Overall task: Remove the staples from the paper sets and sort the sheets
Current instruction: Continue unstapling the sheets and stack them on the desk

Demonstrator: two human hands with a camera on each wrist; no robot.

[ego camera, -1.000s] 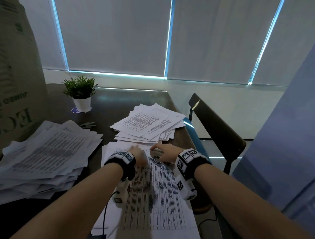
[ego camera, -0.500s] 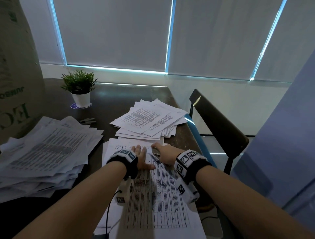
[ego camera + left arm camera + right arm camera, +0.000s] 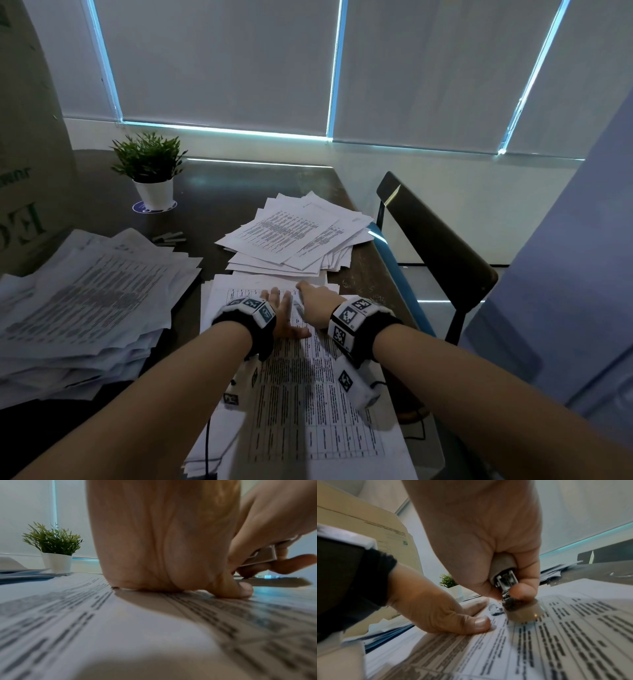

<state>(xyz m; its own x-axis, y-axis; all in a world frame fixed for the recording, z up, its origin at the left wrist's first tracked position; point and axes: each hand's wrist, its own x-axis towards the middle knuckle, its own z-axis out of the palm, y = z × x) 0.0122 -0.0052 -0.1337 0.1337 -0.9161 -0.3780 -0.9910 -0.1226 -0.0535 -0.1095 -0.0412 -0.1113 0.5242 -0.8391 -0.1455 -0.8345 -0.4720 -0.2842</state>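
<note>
- The left hand [image 3: 284, 315] lies flat, fingers straight, pressing down on the printed paper set [image 3: 308, 404] that sits at the near edge of the counter [image 3: 239, 192].
- From the left wrist view, the heel of that hand [image 3: 154, 540] and its thumb rest directly on the sheet [image 3: 120, 628].
- The right hand [image 3: 318, 303] sits just right of the left, fingers curled around a metal staple remover [image 3: 504, 580]; its thumb and forefinger squeeze the tool from either side.
- The tool's tip points down at the far part of the top sheet [image 3: 556, 628], close beside the left thumb [image 3: 479, 623]; whether it touches a staple is too blurred to tell.
- A fanned pile of loose sheets [image 3: 294, 233] lies farther back, just beyond the hands.
- A thicker, messy stack of papers [image 3: 85, 301] sits on the left side of the counter.
- A small potted plant [image 3: 150, 171] in a white pot stands at the far left, and a cardboard box [image 3: 27, 154] rises along the left edge.
- A dark chair [image 3: 435, 246] stands off the counter's right side.
</note>
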